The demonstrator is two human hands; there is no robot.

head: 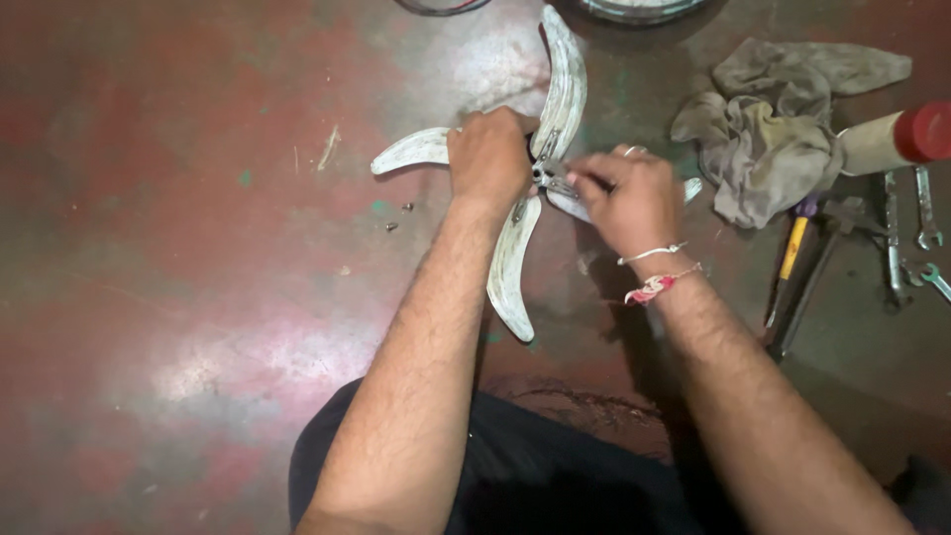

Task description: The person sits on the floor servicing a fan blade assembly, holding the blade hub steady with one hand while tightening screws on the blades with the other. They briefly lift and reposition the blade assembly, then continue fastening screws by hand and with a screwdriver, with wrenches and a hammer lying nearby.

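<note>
Head view: our left hand (488, 159) clamps the hub of a white fan blade set (515, 260) on the floor; its longest blades run near-to-far. Our right hand (626, 193) pinches a hub fitting, just right.

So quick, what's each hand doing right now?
Left hand: closed, pressing down on the fan blades at the hub.
Right hand: fingers pinched at the hub; whether it holds anything cannot be told.
</note>
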